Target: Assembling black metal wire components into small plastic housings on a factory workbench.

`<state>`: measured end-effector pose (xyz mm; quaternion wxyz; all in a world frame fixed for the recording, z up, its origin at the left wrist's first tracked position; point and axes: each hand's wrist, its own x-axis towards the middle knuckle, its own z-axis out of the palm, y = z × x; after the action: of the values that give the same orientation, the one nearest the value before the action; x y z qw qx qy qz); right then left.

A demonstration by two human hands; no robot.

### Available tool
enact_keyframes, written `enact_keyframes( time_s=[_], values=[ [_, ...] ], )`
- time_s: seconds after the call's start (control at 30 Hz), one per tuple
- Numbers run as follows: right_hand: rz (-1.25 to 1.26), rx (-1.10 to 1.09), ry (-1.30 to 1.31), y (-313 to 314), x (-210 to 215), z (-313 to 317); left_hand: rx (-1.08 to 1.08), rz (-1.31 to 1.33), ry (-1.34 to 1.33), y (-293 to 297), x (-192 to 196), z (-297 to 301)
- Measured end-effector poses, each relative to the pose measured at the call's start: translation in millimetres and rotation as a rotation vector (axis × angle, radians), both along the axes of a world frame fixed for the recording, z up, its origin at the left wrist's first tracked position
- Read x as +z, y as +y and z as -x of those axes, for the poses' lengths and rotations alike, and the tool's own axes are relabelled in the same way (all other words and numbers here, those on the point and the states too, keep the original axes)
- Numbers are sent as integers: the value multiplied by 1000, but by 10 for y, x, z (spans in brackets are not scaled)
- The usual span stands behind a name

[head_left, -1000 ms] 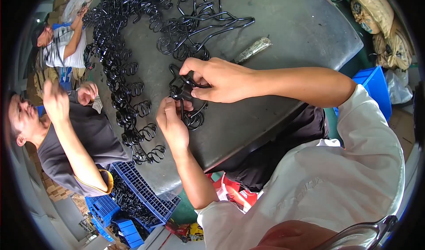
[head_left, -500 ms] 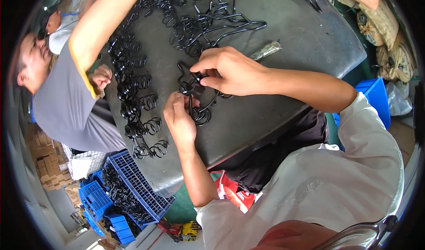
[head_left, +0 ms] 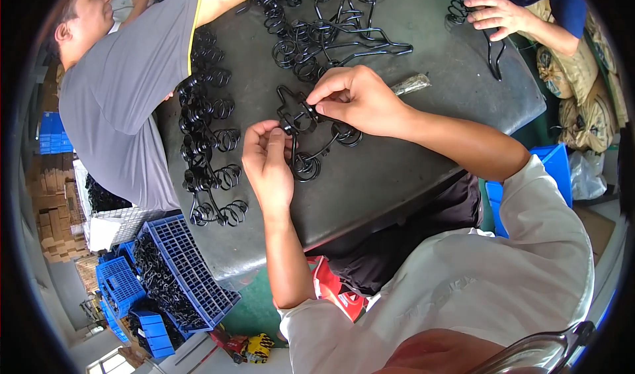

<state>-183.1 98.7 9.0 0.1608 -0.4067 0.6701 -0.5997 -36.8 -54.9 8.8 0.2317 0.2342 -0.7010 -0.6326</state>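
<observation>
Both of my hands grip a black bent-wire part with coiled ends (head_left: 305, 165), held just over the dark tabletop (head_left: 370, 195). My left hand (head_left: 268, 165) pinches it from the near left, thumb against a dark fitting (head_left: 289, 124) on the wire. From the right, my right hand (head_left: 360, 99) closes finger and thumb on the upper side of that same part. Its far end is a bent wire loop pointing away from me. Fingers hide some of the middle. Beyond my hands lies a tangle of similar wire parts (head_left: 331, 40).
A long row of coiled wire parts (head_left: 211, 139) runs down the table's left side, beside a person in grey (head_left: 126, 96). Another person's hand (head_left: 496, 16) holds a wire part at far right. A clear plastic packet (head_left: 411, 84) lies near my right wrist. Blue crates (head_left: 192, 268) stand lower left.
The view has shifted a little. My fingers have moved slightly on the wire part. The person at left leans further over the table, and the far-right hand has come into view with a wire part.
</observation>
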Motion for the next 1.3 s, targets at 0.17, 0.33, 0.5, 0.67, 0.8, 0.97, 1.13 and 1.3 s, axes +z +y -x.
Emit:
enact_keyframes(
  time_s=[0.17, 0.33, 0.5, 0.67, 0.8, 0.97, 1.13, 1.3],
  values=[
    [5, 52, -281, 13, 11, -63, 46, 98, -62, 39, 36, -8],
    [25, 61, -283, 65, 124, -119, 75, 97, -29, 36, 1, -14],
    [-10, 135, -56, 89, 158, -174, 82, 19, -14, 24, 10, -11],
    [10, 155, -63, 80, 132, -193, 102, -45, 31, 48, -3, 7],
    [16, 163, -170, 52, 64, -219, 134, -51, 44, 29, -21, 5],
    [76, 153, -179, 29, 33, -242, 107, -159, 43, -3, 4, -33],
    [89, 162, -186, 40, 17, -226, 65, 235, 61, 102, 31, 23],
    [148, 131, -94, 12, -26, -218, -42, 286, -52, 52, 74, 19]
  ],
)
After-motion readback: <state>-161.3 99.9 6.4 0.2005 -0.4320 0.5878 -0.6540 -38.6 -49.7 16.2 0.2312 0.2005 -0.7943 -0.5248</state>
